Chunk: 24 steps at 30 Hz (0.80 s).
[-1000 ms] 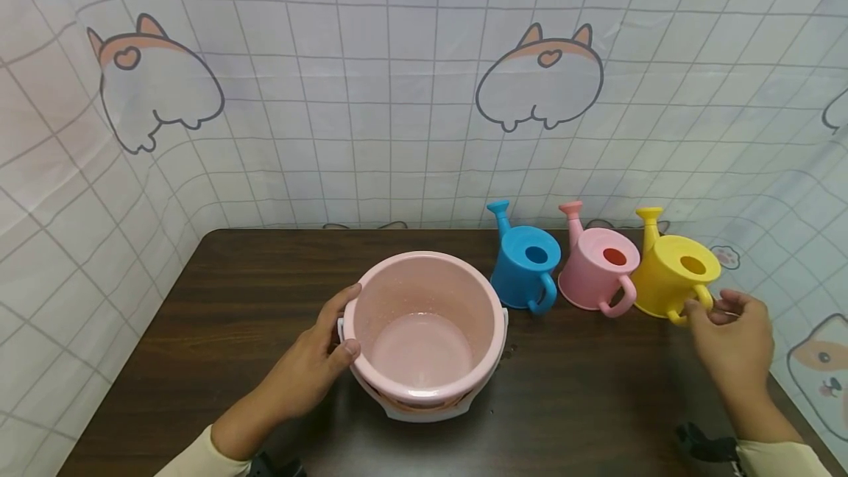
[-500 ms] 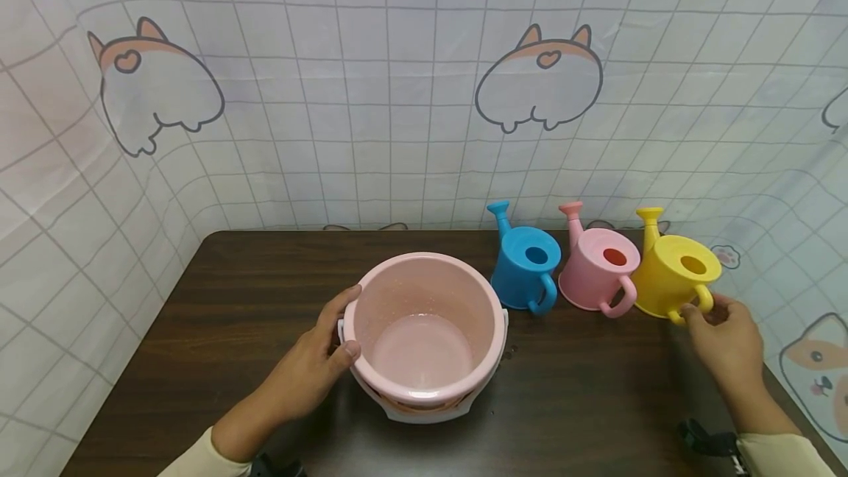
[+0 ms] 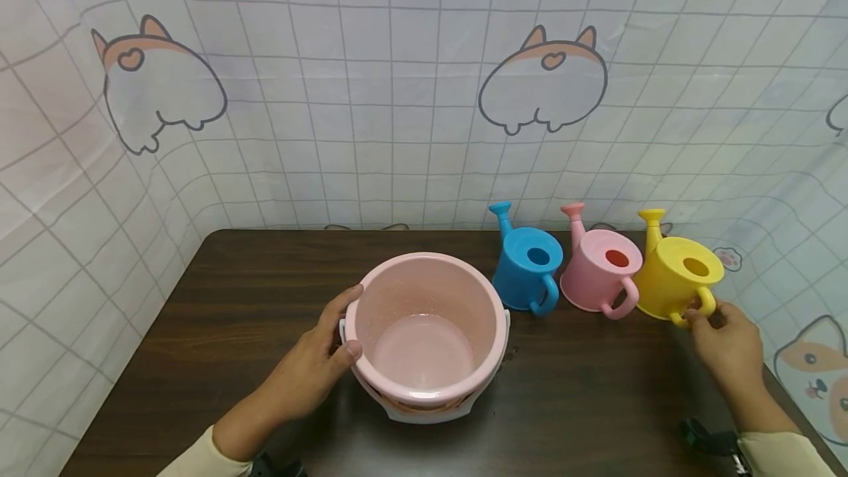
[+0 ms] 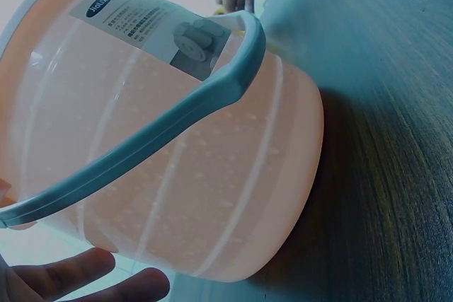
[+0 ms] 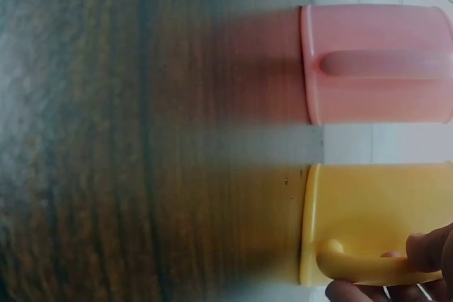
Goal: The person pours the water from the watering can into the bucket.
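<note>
A pale pink bucket [image 3: 424, 348] stands upright in the middle of the dark table, with a grey carrying handle [image 4: 177, 122] hanging along its side. My left hand [image 3: 308, 370] holds its rim from the left, with thumb and index finger at the edge. Two fingers [image 4: 64, 274] stretch out beside the bucket in the left wrist view. At the right, my right hand [image 3: 729, 344] grips the looped handle [image 5: 368, 269] of a yellow watering can [image 3: 676, 278], thumb on one side and fingers on the other. The can stands on the table, its spout pointing towards the wall.
Left of the yellow can stand a pink watering can [image 3: 596, 274] and a blue watering can [image 3: 520, 278], the blue one close to the bucket. A white grid-patterned curtain [image 3: 411, 168] with dog drawings hangs behind the dark wooden table [image 3: 265, 278] and along both sides.
My right hand has moved slightly left and its fingers have closed around the yellow watering can's handle. The left hand and bucket have stayed in place.
</note>
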### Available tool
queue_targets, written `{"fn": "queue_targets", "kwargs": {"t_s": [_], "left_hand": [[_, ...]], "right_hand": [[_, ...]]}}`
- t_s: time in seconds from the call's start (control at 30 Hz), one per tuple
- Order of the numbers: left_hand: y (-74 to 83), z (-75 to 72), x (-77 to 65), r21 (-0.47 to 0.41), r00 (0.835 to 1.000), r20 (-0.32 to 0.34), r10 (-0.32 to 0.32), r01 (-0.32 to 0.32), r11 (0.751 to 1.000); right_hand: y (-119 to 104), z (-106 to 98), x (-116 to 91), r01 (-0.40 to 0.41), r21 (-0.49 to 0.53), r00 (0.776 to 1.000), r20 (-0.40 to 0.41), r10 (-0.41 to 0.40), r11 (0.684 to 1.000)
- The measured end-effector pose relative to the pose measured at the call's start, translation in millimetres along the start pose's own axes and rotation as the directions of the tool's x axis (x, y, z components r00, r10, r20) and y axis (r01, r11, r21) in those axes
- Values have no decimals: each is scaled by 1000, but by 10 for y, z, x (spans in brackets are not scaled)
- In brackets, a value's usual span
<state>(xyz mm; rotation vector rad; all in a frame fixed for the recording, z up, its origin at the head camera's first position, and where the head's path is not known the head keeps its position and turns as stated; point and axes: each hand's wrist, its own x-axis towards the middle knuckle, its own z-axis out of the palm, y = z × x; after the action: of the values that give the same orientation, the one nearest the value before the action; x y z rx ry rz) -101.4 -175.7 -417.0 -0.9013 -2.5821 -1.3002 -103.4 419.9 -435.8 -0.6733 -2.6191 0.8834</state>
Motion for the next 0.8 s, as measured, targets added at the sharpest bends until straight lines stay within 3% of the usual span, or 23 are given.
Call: {"fn": "queue_targets", "kwargs": {"t_s": [0.43,0.8], "left_hand": [[-2,-30,9,-16,1000,22,-9,9,1000],[-13,-28,8,-12,1000,15,-2,2,1000]], "right_hand": [[12,-4,2,-27,-40,998,-54,25,999],[-54,-195,32,-11,-67,990,-138,2,998]]}}
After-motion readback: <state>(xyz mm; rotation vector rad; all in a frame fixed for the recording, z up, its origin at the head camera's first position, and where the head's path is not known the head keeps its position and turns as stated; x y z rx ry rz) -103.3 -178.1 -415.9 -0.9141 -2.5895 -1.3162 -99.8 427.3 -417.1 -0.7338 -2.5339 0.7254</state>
